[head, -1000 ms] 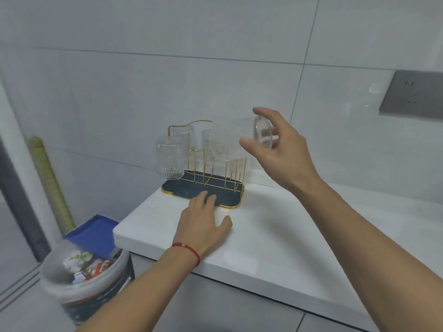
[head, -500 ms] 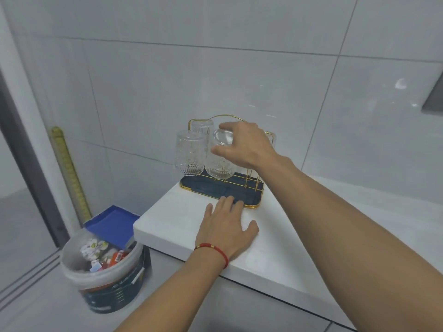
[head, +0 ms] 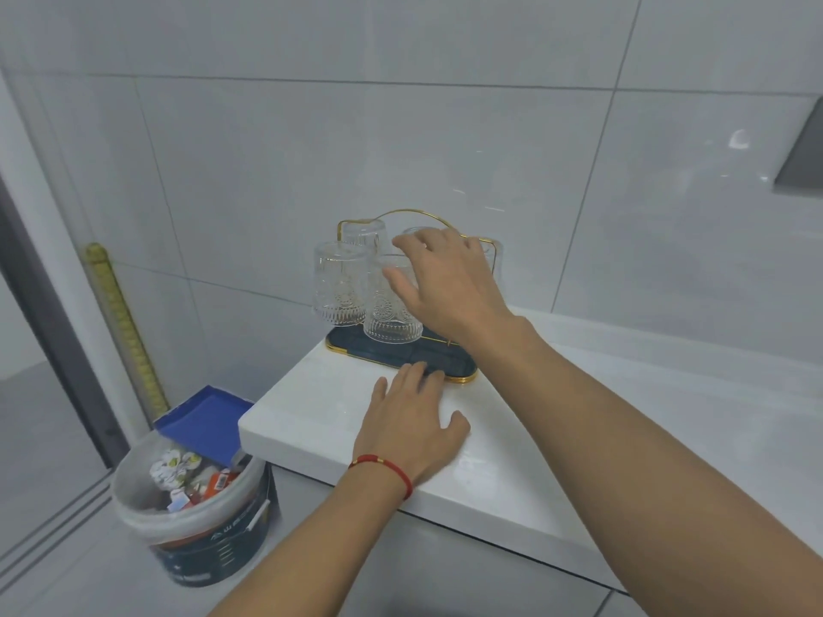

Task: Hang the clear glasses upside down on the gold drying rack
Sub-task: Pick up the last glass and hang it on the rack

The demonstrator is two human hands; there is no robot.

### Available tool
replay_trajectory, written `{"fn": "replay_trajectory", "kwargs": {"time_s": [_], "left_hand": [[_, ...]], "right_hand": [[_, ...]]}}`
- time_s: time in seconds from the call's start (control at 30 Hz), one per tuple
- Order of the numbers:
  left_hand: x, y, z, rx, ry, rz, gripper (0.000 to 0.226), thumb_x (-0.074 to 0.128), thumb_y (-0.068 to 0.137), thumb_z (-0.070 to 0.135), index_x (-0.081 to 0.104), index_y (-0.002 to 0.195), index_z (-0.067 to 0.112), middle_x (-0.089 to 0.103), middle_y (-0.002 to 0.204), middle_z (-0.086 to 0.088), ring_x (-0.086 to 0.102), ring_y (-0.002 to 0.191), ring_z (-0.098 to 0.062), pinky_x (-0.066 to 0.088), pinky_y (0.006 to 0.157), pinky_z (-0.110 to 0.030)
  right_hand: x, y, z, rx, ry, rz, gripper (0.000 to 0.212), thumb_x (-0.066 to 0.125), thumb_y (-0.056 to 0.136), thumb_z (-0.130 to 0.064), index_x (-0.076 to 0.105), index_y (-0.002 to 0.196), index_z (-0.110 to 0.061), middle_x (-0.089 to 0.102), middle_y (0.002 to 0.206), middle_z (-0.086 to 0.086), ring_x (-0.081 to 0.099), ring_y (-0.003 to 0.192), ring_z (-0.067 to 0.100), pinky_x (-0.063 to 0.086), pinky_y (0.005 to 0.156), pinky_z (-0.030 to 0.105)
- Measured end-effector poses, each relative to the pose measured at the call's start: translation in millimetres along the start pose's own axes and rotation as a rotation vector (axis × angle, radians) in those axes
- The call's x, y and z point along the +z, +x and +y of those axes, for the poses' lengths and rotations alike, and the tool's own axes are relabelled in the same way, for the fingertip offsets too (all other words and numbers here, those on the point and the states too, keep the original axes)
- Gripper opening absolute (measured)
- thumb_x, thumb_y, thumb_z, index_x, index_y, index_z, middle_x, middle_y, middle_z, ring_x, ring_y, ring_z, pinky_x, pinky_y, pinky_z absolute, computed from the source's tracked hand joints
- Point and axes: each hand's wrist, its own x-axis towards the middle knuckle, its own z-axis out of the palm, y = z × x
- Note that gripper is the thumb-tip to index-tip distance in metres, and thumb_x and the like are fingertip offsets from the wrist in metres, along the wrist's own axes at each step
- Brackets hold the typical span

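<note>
The gold drying rack point(head: 463, 375) with its dark tray stands at the left end of the white counter, against the wall. Several clear patterned glasses hang on it upside down: one at front left point(head: 339, 287), one at back left point(head: 363, 233), one at front middle point(head: 388, 311). Others lie partly behind my right hand point(head: 450, 282). That hand hovers over the front middle glass, fingers spread and just off or lightly on its side, holding nothing. My left hand point(head: 412, 427) lies flat on the counter, fingertips touching the tray's front edge.
The white counter point(head: 579, 429) runs off to the right. Its left corner ends just beside the rack. Below on the floor stands a bucket of rubbish point(head: 196, 505) with a blue lid point(head: 205, 420). A grey socket plate point(head: 801, 158) is on the right wall.
My right hand brought a glass from the right, set it upside down on the rack's front middle peg, then opened and lifted off it. My left hand stayed flat on the counter.
</note>
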Motion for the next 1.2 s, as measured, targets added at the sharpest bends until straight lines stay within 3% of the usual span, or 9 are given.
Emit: {"fn": "replay_trajectory", "kwargs": {"time_s": [0.13, 0.27, 0.37, 0.47, 0.6, 0.77, 0.9, 1.07, 1.2], "left_hand": [[-7, -5, 5, 0.087, -0.019, 0.059, 0.054, 0.049, 0.090, 0.046, 0.049, 0.139, 0.022, 0.051, 0.146, 0.004, 0.038, 0.140, -0.015, 0.028, 0.116, -0.042], [-6, -2, 40, 0.142, -0.152, 0.093, 0.050, 0.058, 0.089, 0.039, 0.055, 0.136, 0.022, 0.057, 0.140, 0.003, 0.046, 0.133, -0.017, 0.038, 0.110, -0.039], [11, 9, 100, 0.221, -0.241, 0.055, 0.052, 0.058, 0.091, 0.036, 0.051, 0.140, 0.021, 0.051, 0.147, 0.001, 0.041, 0.137, -0.020, 0.038, 0.110, -0.040], [36, 20, 165, 0.285, -0.306, 0.001, 0.051, 0.056, 0.092, 0.034, 0.049, 0.141, 0.021, 0.048, 0.150, 0.000, 0.036, 0.141, -0.019, 0.034, 0.112, -0.038], [68, 28, 232, 0.349, -0.341, -0.105, 0.052, 0.053, 0.093, 0.035, 0.046, 0.143, 0.023, 0.043, 0.153, 0.001, 0.031, 0.143, -0.020, 0.031, 0.110, -0.037], [92, 32, 266, 0.423, -0.254, -0.066, 0.047, 0.051, 0.094, 0.035, 0.050, 0.139, 0.021, 0.052, 0.143, -0.001, 0.039, 0.136, -0.022, 0.029, 0.113, -0.042], [102, 31, 263, 0.415, -0.408, -0.119, 0.051, 0.047, 0.098, 0.038, 0.043, 0.146, 0.020, 0.048, 0.146, -0.001, 0.031, 0.140, -0.019, 0.029, 0.115, -0.037], [100, 33, 261, 0.325, -0.558, -0.126, 0.051, 0.047, 0.098, 0.041, 0.040, 0.146, 0.025, 0.046, 0.147, 0.005, 0.025, 0.141, -0.012, 0.028, 0.118, -0.037], [100, 32, 262, 0.355, -0.507, -0.129, 0.052, 0.047, 0.098, 0.043, 0.040, 0.146, 0.025, 0.046, 0.145, 0.003, 0.026, 0.141, -0.014, 0.028, 0.118, -0.038]], "right_hand": [[-17, -57, 21, -0.101, 0.095, 0.326, 0.026, 0.061, 0.089, -0.011, 0.072, 0.112, -0.005, 0.070, 0.113, 0.012, 0.064, 0.101, 0.035, 0.045, 0.083, 0.045], [-22, -128, 64, 0.001, 0.116, 0.293, 0.029, 0.064, 0.080, -0.002, 0.071, 0.109, -0.006, 0.070, 0.108, 0.009, 0.066, 0.096, 0.031, 0.048, 0.079, 0.043], [-29, -179, 108, 0.230, 0.131, 0.258, 0.033, 0.063, 0.081, -0.003, 0.069, 0.113, -0.008, 0.069, 0.111, 0.004, 0.065, 0.101, 0.028, 0.047, 0.085, 0.041], [-42, -226, 163, 0.616, 0.188, 0.299, 0.037, 0.062, 0.086, -0.006, 0.064, 0.123, -0.010, 0.064, 0.122, 0.005, 0.061, 0.110, 0.028, 0.045, 0.095, 0.042], [-70, -284, 236, 1.122, 0.165, 0.327, 0.054, 0.064, 0.092, -0.010, 0.045, 0.142, -0.002, 0.039, 0.146, 0.022, 0.043, 0.130, 0.040, 0.040, 0.106, 0.044], [-87, -322, 298, 1.364, 0.222, 0.376, 0.080, 0.068, 0.096, -0.015, 0.020, 0.156, 0.005, 0.020, 0.159, 0.025, 0.036, 0.140, 0.043, 0.034, 0.113, 0.041], [-79, -324, 337, 1.492, 0.222, 0.346, 0.102, 0.071, 0.095, -0.026, 0.000, 0.161, 0.005, 0.001, 0.168, 0.027, 0.024, 0.151, 0.044, 0.035, 0.118, 0.048], [-63, -310, 370, 1.572, 0.014, 0.403, 0.105, 0.076, 0.086, -0.043, 0.016, 0.156, 0.007, 0.046, 0.146, 0.027, 0.042, 0.129, 0.047, 0.037, 0.108, 0.048], [-57, -302, 385, 1.678, -0.077, 0.527, 0.098, 0.076, 0.088, -0.044, 0.024, 0.155, 0.005, 0.050, 0.142, 0.027, 0.048, 0.128, 0.044, 0.042, 0.104, 0.048]]}}
